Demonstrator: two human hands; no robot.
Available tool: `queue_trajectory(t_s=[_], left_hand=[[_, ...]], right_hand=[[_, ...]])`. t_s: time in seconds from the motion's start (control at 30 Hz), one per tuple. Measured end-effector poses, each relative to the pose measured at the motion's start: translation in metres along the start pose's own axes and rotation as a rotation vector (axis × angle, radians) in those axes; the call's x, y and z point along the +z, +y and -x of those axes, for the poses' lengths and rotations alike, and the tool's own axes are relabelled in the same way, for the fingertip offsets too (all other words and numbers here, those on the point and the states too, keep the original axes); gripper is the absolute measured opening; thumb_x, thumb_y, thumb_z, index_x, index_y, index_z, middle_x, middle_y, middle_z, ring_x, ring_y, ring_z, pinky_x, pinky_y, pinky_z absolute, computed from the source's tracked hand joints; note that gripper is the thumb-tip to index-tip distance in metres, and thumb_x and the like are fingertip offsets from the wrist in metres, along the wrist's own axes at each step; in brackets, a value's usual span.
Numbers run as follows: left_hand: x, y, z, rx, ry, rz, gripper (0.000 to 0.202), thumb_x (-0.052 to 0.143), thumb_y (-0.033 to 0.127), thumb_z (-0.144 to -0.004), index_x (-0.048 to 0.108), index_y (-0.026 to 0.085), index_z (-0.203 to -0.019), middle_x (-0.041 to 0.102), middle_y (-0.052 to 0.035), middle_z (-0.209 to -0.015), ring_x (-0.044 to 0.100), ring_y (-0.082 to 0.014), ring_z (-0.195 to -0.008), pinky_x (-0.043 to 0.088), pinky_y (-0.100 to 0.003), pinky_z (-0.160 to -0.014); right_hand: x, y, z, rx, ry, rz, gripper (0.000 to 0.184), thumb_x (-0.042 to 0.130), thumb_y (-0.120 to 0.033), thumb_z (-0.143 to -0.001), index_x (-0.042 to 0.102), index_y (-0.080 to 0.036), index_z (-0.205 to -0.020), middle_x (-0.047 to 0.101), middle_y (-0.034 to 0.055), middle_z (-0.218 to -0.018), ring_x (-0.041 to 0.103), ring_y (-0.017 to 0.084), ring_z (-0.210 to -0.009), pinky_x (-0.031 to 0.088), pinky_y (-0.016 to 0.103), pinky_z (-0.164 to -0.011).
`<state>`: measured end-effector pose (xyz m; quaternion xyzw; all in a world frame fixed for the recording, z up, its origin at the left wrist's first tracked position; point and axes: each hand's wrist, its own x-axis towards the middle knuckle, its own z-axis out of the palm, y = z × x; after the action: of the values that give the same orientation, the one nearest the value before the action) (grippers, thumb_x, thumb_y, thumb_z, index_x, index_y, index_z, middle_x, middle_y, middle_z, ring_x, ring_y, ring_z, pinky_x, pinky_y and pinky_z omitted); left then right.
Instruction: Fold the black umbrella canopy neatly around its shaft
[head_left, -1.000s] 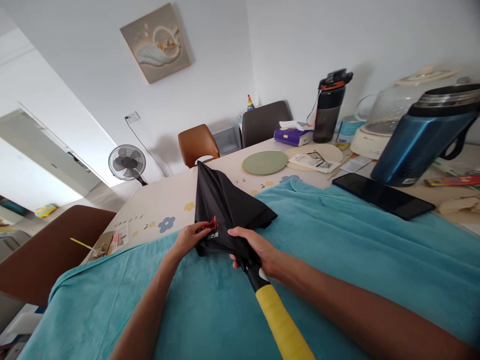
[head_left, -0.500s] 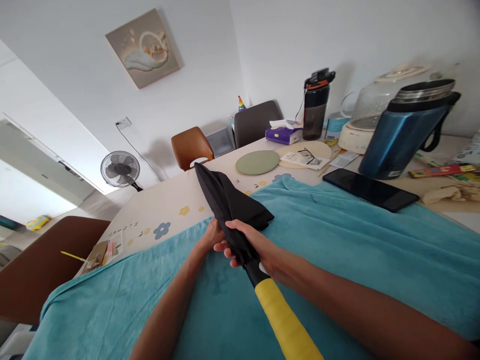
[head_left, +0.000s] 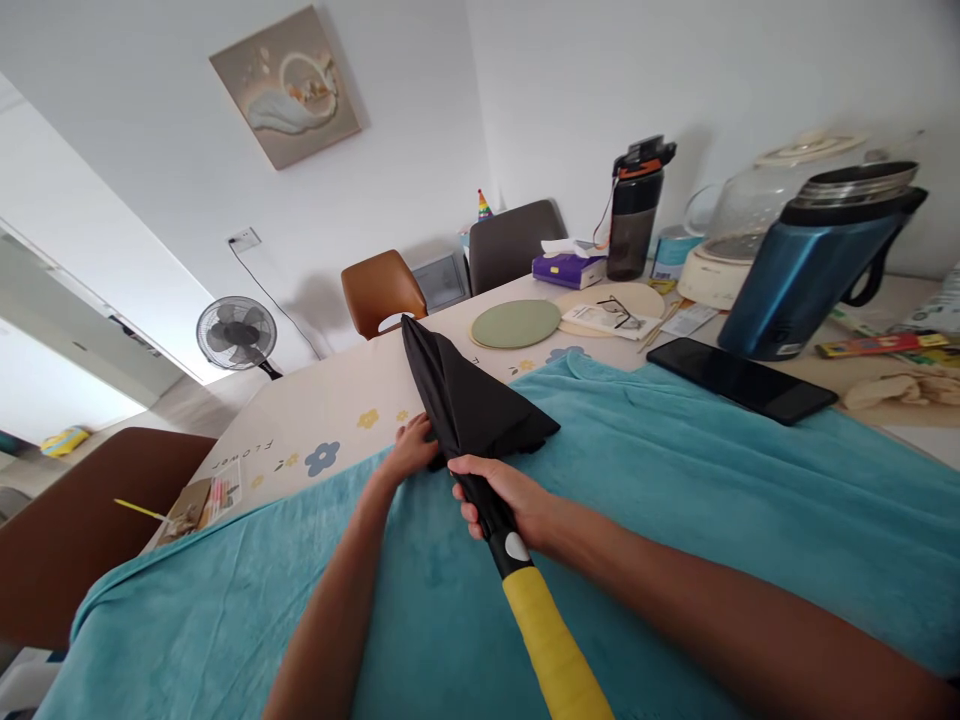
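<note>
A folded black umbrella (head_left: pixel 472 410) with a yellow handle (head_left: pixel 551 650) lies lengthwise over a teal towel (head_left: pixel 675 520) on the table, its tip pointing away from me. My right hand (head_left: pixel 499 495) is wrapped around the black shaft just above the handle. My left hand (head_left: pixel 411 445) presses against the left side of the black canopy folds, fingers partly hidden behind the fabric.
A black phone (head_left: pixel 739 380), a blue kettle (head_left: pixel 817 270), a dark bottle (head_left: pixel 636 210), a tissue box (head_left: pixel 566 268), a green round mat (head_left: pixel 515 323) and glasses (head_left: pixel 621 312) stand on the table's far right. Chairs (head_left: pixel 381 290) and a fan (head_left: pixel 236 333) are behind.
My left hand let go of the small red strap and slid up along the canopy's left side. The umbrella rolled slightly; my right hand kept its grip on the shaft.
</note>
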<state>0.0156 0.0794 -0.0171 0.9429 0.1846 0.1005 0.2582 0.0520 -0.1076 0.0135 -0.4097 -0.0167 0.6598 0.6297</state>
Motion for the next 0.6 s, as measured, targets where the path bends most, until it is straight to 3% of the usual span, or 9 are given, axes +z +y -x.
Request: queue_trajectory(t_s=[0.13, 0.2, 0.27, 0.33, 0.43, 0.5, 0.6], left_hand=[[-0.023, -0.027, 0.004, -0.178, 0.242, 0.213, 0.032, 0.045, 0.024, -0.076, 0.06, 0.015, -0.103, 0.061, -0.0098, -0.108, 0.056, -0.0194, -0.1, 0.041, -0.036, -0.09], [-0.027, -0.022, 0.009, -0.213, 0.364, 0.214, 0.03, 0.044, 0.025, -0.077, 0.061, 0.014, -0.099, 0.063, -0.0096, -0.102, 0.058, -0.0188, -0.095, 0.042, -0.035, -0.087], [-0.025, -0.003, 0.013, -0.133, 0.425, 0.176, 0.029, 0.044, 0.028, -0.078, 0.06, 0.017, -0.099, 0.063, -0.0077, -0.101, 0.056, -0.0186, -0.097, 0.041, -0.035, -0.088], [-0.018, 0.026, 0.018, 0.012, 0.418, 0.117, 0.03, 0.045, 0.031, -0.079, 0.058, 0.019, -0.103, 0.061, -0.0062, -0.106, 0.052, -0.0183, -0.103, 0.039, -0.034, -0.091], [-0.004, 0.066, 0.027, 0.212, 0.306, -0.024, 0.035, 0.049, 0.032, -0.079, 0.053, 0.021, -0.112, 0.053, -0.005, -0.119, 0.043, -0.0178, -0.114, 0.031, -0.034, -0.098], [0.002, 0.081, 0.032, 0.211, 0.253, -0.11, 0.044, 0.055, 0.037, -0.075, 0.051, 0.021, -0.116, 0.049, -0.0048, -0.125, 0.039, -0.0198, -0.118, 0.028, -0.036, -0.1], [0.003, 0.086, 0.037, 0.122, 0.247, -0.203, 0.055, 0.064, 0.039, -0.065, 0.05, 0.022, -0.116, 0.05, -0.0045, -0.123, 0.04, -0.0223, -0.116, 0.025, -0.039, -0.1]], right_hand=[[0.0, 0.01, -0.009, -0.007, 0.046, 0.138, 0.019, 0.058, -0.029, -0.072, 0.049, -0.014, -0.065, 0.05, 0.0004, -0.051, 0.051, 0.013, -0.043, 0.045, 0.026, -0.036], [0.0, 0.013, -0.011, -0.038, 0.03, 0.164, 0.018, 0.059, -0.027, -0.071, 0.049, -0.013, -0.065, 0.051, 0.0014, -0.051, 0.053, 0.015, -0.045, 0.047, 0.028, -0.038], [0.001, 0.015, -0.011, -0.051, 0.015, 0.167, 0.016, 0.059, -0.026, -0.071, 0.049, -0.014, -0.066, 0.052, 0.0013, -0.052, 0.054, 0.015, -0.046, 0.048, 0.029, -0.039], [0.001, 0.015, -0.011, -0.061, 0.003, 0.165, 0.014, 0.058, -0.025, -0.071, 0.05, -0.014, -0.068, 0.052, 0.001, -0.053, 0.054, 0.015, -0.045, 0.048, 0.029, -0.039], [0.001, 0.015, -0.011, -0.096, -0.015, 0.157, 0.008, 0.053, -0.02, -0.072, 0.049, -0.013, -0.071, 0.053, 0.0004, -0.053, 0.054, 0.015, -0.043, 0.047, 0.029, -0.038], [0.0, 0.016, -0.013, -0.114, -0.019, 0.146, 0.003, 0.05, -0.016, -0.071, 0.049, -0.014, -0.073, 0.052, -0.0004, -0.052, 0.054, 0.016, -0.042, 0.046, 0.029, -0.037], [0.0, 0.018, -0.014, -0.115, -0.026, 0.144, 0.005, 0.052, -0.015, -0.069, 0.048, -0.013, -0.073, 0.052, -0.0006, -0.052, 0.055, 0.017, -0.042, 0.047, 0.031, -0.038]])
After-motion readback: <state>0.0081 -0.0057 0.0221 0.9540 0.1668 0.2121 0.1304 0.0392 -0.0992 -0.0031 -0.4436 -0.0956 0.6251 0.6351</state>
